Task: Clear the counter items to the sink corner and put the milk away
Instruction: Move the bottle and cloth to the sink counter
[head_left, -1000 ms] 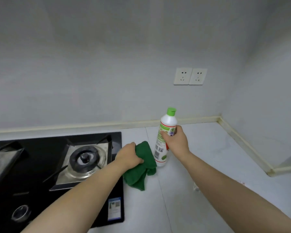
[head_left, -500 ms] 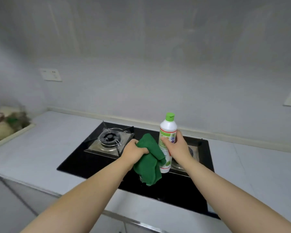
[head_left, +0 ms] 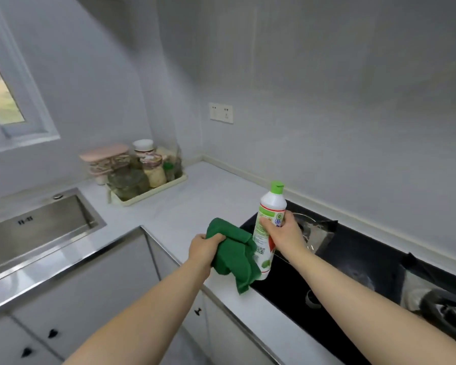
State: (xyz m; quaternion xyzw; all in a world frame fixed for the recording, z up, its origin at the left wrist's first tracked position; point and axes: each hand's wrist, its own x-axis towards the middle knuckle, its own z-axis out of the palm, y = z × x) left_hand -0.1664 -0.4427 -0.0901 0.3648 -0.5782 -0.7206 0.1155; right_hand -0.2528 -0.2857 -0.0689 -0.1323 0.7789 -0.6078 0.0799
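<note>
The left hand (head_left: 203, 248) has its fingers curled tight around a bunched green cloth (head_left: 237, 259). The right hand (head_left: 286, 233) grips a white bottle (head_left: 273, 204) with a green cap, fingers wrapped round its middle. Both things are up in the air, over the front edge of the counter (head_left: 195, 201), right where the black stove (head_left: 353, 259) begins.

The job now looks like carrying them to the corner by the sink (head_left: 84, 214). A tray (head_left: 153, 196) full of jars already sits in the back corner there. A good way is to hold the bottle straight up (its cap looks a bit open, so it might drip) and set it down softly on the bare counter just beside the tray. Then lay the cloth next to it without bumping the jars. No milk shows here.
</note>
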